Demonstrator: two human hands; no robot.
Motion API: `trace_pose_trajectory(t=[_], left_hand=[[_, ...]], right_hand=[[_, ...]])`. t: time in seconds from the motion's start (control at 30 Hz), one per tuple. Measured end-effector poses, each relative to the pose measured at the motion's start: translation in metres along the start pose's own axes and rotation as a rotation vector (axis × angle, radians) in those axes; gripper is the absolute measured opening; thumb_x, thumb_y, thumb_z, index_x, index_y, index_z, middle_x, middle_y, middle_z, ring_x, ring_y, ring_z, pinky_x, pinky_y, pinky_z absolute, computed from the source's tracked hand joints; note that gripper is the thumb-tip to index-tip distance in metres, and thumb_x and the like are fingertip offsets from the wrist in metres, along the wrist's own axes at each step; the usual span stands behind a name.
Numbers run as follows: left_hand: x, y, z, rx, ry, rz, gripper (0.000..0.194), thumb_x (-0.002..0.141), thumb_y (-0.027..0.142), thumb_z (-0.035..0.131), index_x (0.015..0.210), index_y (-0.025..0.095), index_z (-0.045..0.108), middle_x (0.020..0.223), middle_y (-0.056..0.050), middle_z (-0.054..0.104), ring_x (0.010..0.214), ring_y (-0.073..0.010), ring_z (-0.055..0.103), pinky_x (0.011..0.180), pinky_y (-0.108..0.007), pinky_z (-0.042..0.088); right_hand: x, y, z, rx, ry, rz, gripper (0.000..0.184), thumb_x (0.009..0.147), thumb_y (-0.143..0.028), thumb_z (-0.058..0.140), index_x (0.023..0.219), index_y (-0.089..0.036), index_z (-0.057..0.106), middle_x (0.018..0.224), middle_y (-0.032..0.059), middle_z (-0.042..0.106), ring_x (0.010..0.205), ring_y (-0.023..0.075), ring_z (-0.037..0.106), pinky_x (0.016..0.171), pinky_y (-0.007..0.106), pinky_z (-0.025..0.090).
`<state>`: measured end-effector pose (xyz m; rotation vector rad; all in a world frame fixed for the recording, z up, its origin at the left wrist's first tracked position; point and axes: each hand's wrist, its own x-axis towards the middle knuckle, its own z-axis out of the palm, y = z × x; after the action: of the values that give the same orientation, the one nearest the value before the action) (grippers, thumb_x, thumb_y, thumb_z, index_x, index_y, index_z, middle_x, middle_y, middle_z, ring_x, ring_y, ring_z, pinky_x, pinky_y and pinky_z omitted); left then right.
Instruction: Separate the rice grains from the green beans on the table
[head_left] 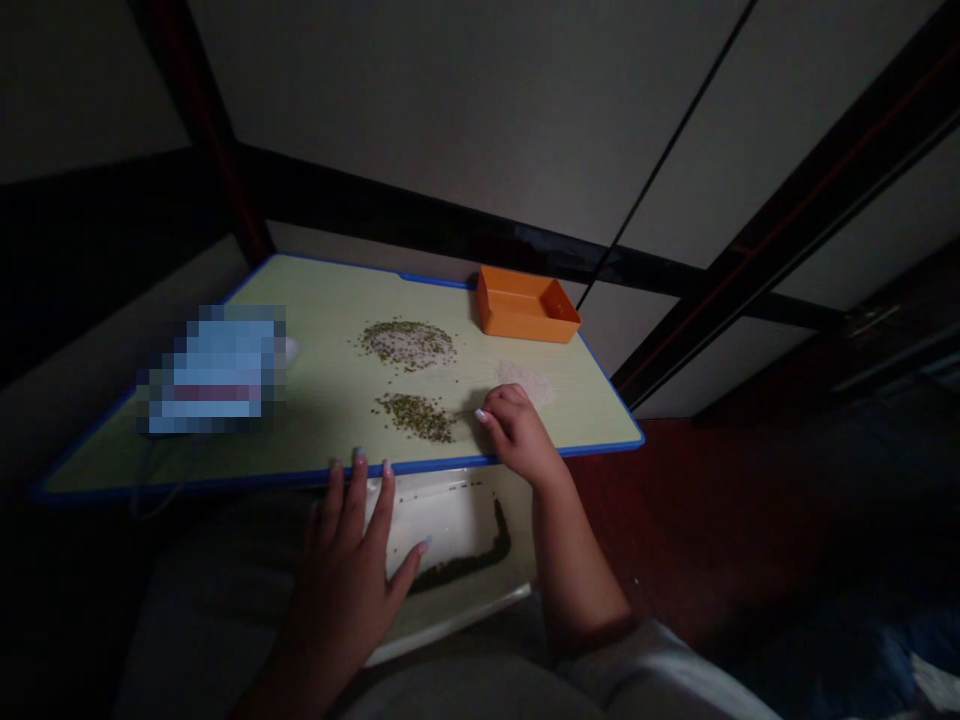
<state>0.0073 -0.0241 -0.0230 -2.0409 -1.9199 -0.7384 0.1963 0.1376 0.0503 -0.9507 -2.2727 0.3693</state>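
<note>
Spill risk judged highest at the near edge: green grain pile (416,415), lower centre of frame, is spread close to the blue-rimmed table (315,300) edge, so loose grains could be swept off by a careless drag of the right hand (489,412). White tray (450,510) is seen below that edge; stray grains might be dropped into it and mixed with the dark grains (504,530) there. Pale grain patch (525,380), right of centre, is partly covered by the right hand and could be smeared by the knuckles. Mixed pile (409,343), mid-frame, is left untouched; orange bin (525,320) is placed behind, upper right of centre.

Right hand: reached in from lower right, fingers curled, thumb and index brought together; whether anything thin is pinched cannot be told. Left hand (356,545): palm down, lower left of centre, fingers spread apart, fingertips at table edge, nothing gripped.
</note>
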Motion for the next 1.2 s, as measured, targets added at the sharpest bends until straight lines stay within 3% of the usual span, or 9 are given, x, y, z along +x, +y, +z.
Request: trace_pose_trajectory(t=[0.27, 0.7, 1.2], left_hand=[[0.001, -0.001, -0.001, -0.016, 0.0, 0.012, 0.082, 0.089, 0.044, 0.047, 0.156, 0.017, 0.009, 0.162, -0.026, 0.017, 0.15, -0.0456, 0.014, 0.105, -0.065, 0.039], [0.0, -0.002, -0.001, -0.034, 0.007, 0.008, 0.082, 0.089, 0.046, 0.047, 0.156, 0.018, 0.01, 0.162, -0.025, 0.017, 0.151, -0.0453, 0.014, 0.106, -0.065, 0.038], [0.0, -0.002, -0.003, -0.044, -0.006, 0.001, 0.081, 0.09, 0.045, 0.047, 0.156, 0.02, 0.008, 0.163, -0.023, 0.016, 0.151, -0.0443, 0.014, 0.108, -0.064, 0.036]], right_hand=[[0.002, 0.005, 0.003, -0.131, 0.026, 0.156, 0.021, 0.095, -0.02, 0.045, 0.08, -0.019, 0.06, 0.092, 0.0067, 0.061, 0.093, 0.0199, 0.049, 0.085, 0.03, 0.039], [0.002, -0.001, 0.003, -0.287, 0.155, 0.359, 0.022, 0.097, -0.026, 0.047, 0.085, -0.02, 0.065, 0.099, 0.0069, 0.064, 0.1, 0.0221, 0.05, 0.082, 0.033, 0.032], [0.008, -0.021, 0.012, -0.24, 0.054, 0.229, 0.02, 0.097, -0.028, 0.051, 0.089, -0.022, 0.068, 0.099, 0.0055, 0.063, 0.101, 0.021, 0.05, 0.083, 0.033, 0.032]])
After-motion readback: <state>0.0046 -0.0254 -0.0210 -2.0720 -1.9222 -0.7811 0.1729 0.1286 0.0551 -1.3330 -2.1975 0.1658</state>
